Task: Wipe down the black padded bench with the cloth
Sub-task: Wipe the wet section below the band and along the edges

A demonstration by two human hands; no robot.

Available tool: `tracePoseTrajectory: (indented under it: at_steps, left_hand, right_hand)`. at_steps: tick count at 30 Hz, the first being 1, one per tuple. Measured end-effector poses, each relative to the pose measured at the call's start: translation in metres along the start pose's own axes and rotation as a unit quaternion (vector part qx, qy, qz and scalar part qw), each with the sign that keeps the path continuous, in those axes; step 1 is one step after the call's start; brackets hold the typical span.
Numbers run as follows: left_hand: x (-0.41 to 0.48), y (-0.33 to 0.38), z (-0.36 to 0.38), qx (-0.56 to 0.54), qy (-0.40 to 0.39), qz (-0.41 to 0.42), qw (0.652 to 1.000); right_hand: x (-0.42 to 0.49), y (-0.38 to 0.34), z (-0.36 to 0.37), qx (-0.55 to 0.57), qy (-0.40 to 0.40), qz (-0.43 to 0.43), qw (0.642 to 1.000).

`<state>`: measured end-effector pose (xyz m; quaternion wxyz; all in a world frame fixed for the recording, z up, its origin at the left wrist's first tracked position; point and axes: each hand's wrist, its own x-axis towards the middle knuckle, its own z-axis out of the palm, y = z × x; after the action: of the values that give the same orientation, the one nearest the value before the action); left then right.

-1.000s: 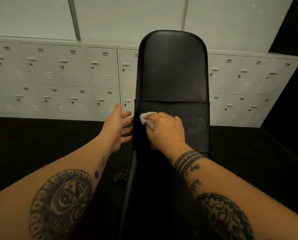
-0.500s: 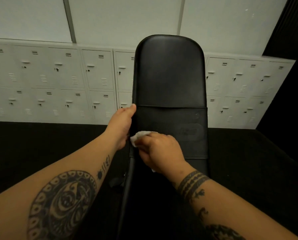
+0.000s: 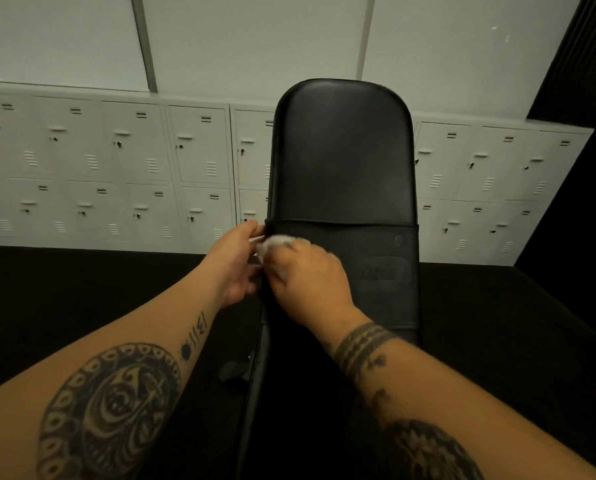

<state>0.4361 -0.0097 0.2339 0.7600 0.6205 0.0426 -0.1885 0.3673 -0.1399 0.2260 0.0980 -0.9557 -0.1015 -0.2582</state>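
Observation:
The black padded bench (image 3: pixel 345 161) runs away from me down the middle of the view, its backrest raised toward the lockers. My right hand (image 3: pixel 307 275) grips a small white cloth (image 3: pixel 272 242) and presses it against the bench's left edge, just below the seam across the pad. My left hand (image 3: pixel 235 265) is curled round that same left edge, thumb near the seam, right beside the cloth. Most of the cloth is hidden under my right fingers.
A row of white lockers (image 3: pixel 116 168) lines the wall behind the bench. Black floor (image 3: pixel 64 299) spreads on both sides. A black knob (image 3: pixel 234 370) sticks out under the bench's left side. A dark wall (image 3: pixel 580 64) stands at the right.
My left hand went from open beside the bench to holding its left edge. My right hand with the cloth slid down the pad's left side, then back up toward the seam.

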Motion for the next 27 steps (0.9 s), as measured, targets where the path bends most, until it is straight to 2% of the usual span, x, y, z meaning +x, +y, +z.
tracePoseTrajectory:
  at_steps: [6, 8, 11, 15, 19, 22, 24, 27]
  left_hand:
    - [0.010, 0.035, 0.026, 0.063, 0.040, 0.024, 0.997]
    - [0.014, 0.048, 0.033, 0.086, 0.046, 0.041, 0.994]
    - [0.021, 0.054, 0.032, 0.107, 0.030, 0.047, 0.993]
    - [0.034, 0.069, 0.024, 0.076, 0.004, 0.063, 0.995]
    - [0.042, 0.078, 0.028, -0.022, -0.033, 0.049, 0.998]
    - [0.053, 0.072, 0.025, -0.019, -0.033, 0.040, 0.999]
    - [0.058, 0.071, 0.023, -0.016, -0.039, 0.034, 0.999]
    - [0.063, 0.069, 0.016, -0.021, -0.058, 0.027, 0.998]
  right_hand:
    - [-0.031, 0.023, -0.003, -0.022, -0.024, -0.028, 0.999]
    - [-0.015, 0.026, -0.010, -0.031, -0.006, -0.014, 0.999]
    - [0.018, 0.028, -0.018, 0.001, 0.078, 0.038, 0.996]
    - [0.061, 0.014, -0.023, 0.017, 0.067, 0.070, 0.995]
    - [0.045, 0.006, -0.011, -0.014, 0.036, -0.032, 0.999]
    - [0.014, 0.019, -0.010, -0.027, -0.028, -0.109, 0.993]
    - [0.012, 0.026, -0.014, -0.029, -0.046, -0.116, 0.992]
    - [0.037, 0.031, -0.016, -0.043, 0.012, -0.075, 0.996]
